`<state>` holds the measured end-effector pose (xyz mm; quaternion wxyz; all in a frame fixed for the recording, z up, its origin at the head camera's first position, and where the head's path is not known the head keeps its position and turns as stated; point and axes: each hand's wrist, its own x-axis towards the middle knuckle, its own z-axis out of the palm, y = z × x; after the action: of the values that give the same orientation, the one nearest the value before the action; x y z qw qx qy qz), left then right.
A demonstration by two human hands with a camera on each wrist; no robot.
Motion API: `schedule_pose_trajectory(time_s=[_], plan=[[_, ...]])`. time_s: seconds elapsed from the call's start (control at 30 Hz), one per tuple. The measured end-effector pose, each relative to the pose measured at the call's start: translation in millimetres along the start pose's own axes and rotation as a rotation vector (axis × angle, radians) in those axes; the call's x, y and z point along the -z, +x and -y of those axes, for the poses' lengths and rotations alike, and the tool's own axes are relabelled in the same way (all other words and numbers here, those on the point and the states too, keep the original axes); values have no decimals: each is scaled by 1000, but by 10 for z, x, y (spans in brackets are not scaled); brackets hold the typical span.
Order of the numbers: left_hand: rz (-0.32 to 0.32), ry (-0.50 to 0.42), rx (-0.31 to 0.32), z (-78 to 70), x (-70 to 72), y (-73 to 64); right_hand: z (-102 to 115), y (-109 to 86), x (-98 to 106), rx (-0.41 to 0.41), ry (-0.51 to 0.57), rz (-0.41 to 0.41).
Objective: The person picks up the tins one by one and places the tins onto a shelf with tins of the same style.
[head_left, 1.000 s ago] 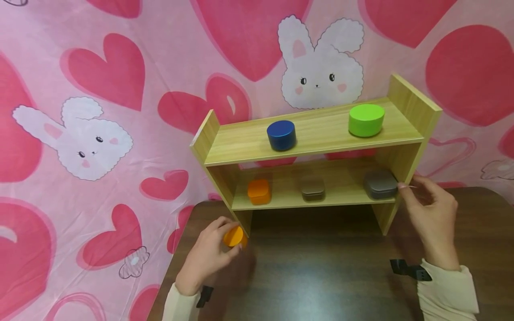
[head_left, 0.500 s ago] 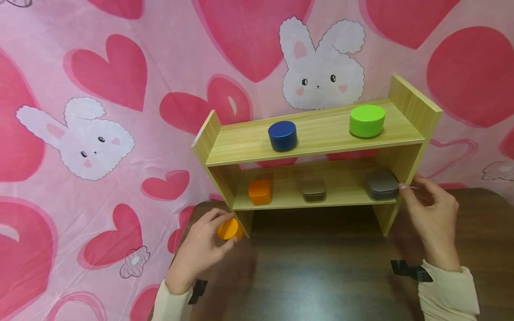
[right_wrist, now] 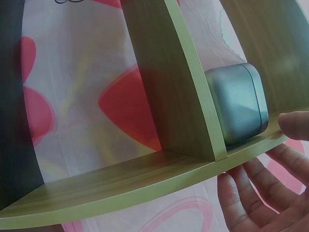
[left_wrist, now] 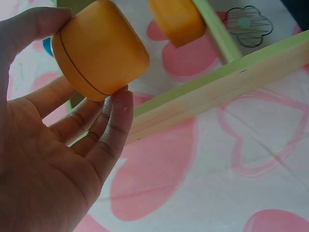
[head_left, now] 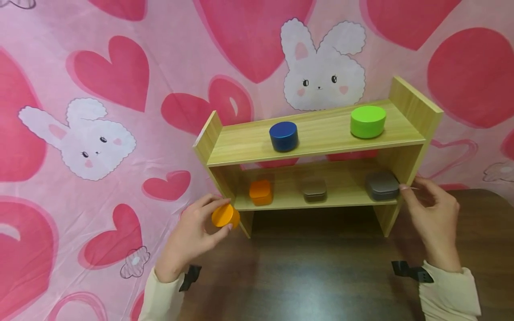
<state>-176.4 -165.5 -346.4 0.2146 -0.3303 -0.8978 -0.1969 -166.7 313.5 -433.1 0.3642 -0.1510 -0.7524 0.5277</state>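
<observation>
Between the thumb and fingers of my left hand (head_left: 186, 236) is a round orange tin (head_left: 222, 216), held in the air beside the shelf's lower left corner. The left wrist view shows the orange tin (left_wrist: 101, 50) tilted, with a lid seam. My right hand (head_left: 435, 214) grips the right side panel of the two-tier wooden shelf (head_left: 321, 146), thumb at the front edge and fingers on the outer side. Close to that thumb, a large grey tin (head_left: 382, 186) sits on the lower tier.
A squarish orange tin (head_left: 261, 192) and a small grey-brown tin (head_left: 315, 191) share the lower tier. Up on the top tier stand a blue round tin (head_left: 283, 137) and a green oval tin (head_left: 367, 121). The dark table (head_left: 317, 267) carries the shelf before a patterned pink backdrop (head_left: 168, 53).
My left hand has carried the round orange tin up and to the left, along the shelf's left leg. The right hand keeps its place on the side panel.
</observation>
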Motion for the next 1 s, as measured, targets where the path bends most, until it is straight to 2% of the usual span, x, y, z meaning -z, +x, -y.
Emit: schedule_pose_trajectory(time_s=[0.13, 0.27, 0.5, 0.67, 0.87, 1.0], plan=[[0, -22, -13, -12, 129, 121, -6, 10, 8, 7, 0, -4], [11, -43, 8, -2, 260, 231, -12, 18, 8, 4, 1, -4], [-4, -61, -5, 41, 384, 358, -5, 19, 5, 18, 17, -9], [-12, -58, -8, 1, 484, 444, -3, 19, 3, 20, 16, -8], [-32, -36, -44, -60, 620, 569, 1, 7, 0, 11, 14, -7], [-20, -28, -67, -99, 708, 657, -3, 3, -1, 12, 16, -5]])
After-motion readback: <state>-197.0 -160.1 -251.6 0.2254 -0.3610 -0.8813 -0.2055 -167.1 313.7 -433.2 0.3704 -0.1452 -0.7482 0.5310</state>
